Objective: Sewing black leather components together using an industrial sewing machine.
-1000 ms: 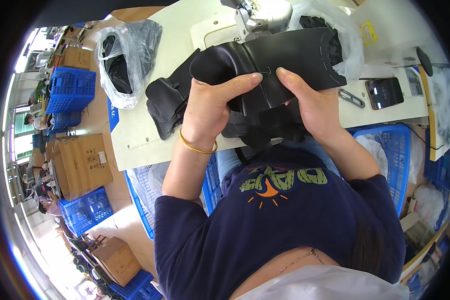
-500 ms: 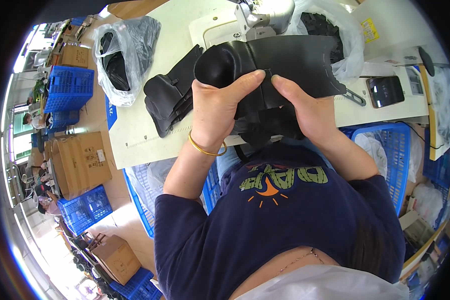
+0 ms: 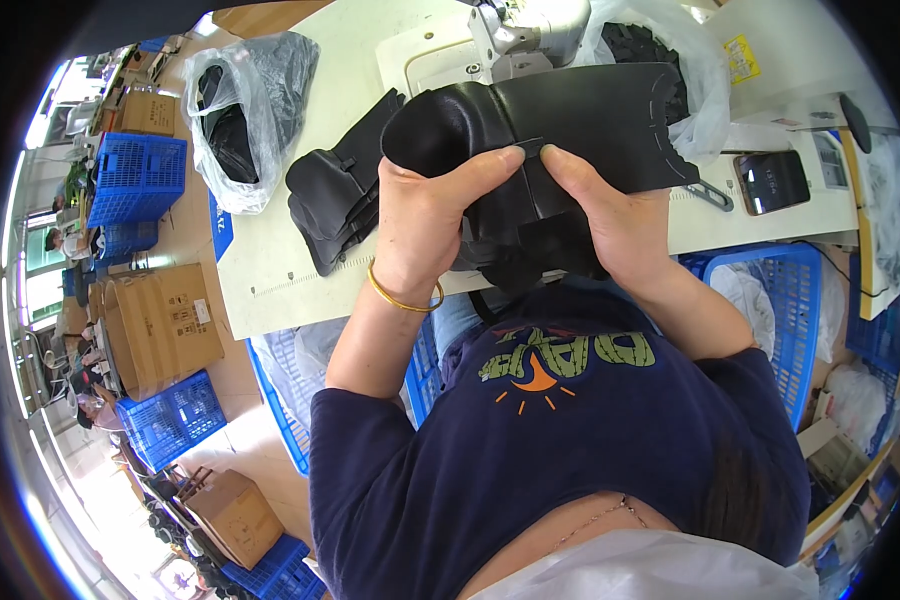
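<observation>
Both my hands grip a black leather-like sewn piece above the table. Its left end is rounded and moulded like a cup, and a raised seam crosses its middle. My left hand is closed on the piece's near left side, thumb on top by the seam. Opposite it, my right hand holds the near right side, its thumb tip close to the left one. A small black tab sits between the two thumbs. The fingers under the piece are hidden. Left of it lie similar black pieces, overlapping.
A sewing machine stands beyond the piece on the white table. Plastic bags hold black material at the left and right. A phone lies at the right; a blue crate is below the table edge.
The piece has tilted slightly, its left end a little farther left. My left hand has shifted slightly left, and the small tab shows more plainly between my thumbs.
</observation>
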`<state>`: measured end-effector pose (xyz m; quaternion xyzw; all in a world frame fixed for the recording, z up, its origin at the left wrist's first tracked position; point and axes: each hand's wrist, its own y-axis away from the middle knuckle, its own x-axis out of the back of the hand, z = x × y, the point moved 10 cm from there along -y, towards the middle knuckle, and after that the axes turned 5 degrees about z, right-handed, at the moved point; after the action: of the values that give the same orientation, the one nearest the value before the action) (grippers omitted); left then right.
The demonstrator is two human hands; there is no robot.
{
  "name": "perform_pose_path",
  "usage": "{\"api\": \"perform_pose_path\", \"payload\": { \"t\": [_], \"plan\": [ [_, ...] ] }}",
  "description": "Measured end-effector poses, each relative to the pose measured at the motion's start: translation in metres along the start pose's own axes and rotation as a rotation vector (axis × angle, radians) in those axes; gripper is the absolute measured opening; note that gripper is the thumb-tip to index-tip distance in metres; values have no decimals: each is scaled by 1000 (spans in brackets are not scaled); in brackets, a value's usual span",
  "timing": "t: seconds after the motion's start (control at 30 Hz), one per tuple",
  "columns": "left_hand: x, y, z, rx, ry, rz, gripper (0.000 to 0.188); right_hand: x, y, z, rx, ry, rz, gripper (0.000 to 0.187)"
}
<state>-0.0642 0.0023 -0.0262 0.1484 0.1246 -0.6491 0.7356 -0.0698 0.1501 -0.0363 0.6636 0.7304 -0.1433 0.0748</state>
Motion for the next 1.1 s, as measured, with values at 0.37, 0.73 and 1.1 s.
{"api": "perform_pose_path", "payload": {
  "t": [0.37,0.73,1.1],
  "plan": [
    [2,-3,1,-7,-6,15,26,-3,-1,-2,17,15,-1,23],
    [-4,-21,24,-4,35,33,22,9,-21,-24,36,-112,82,15],
    [-9,-71,37,38,-10,50,14,6,-71,-40,146,-177,46,14]
  ]
}}
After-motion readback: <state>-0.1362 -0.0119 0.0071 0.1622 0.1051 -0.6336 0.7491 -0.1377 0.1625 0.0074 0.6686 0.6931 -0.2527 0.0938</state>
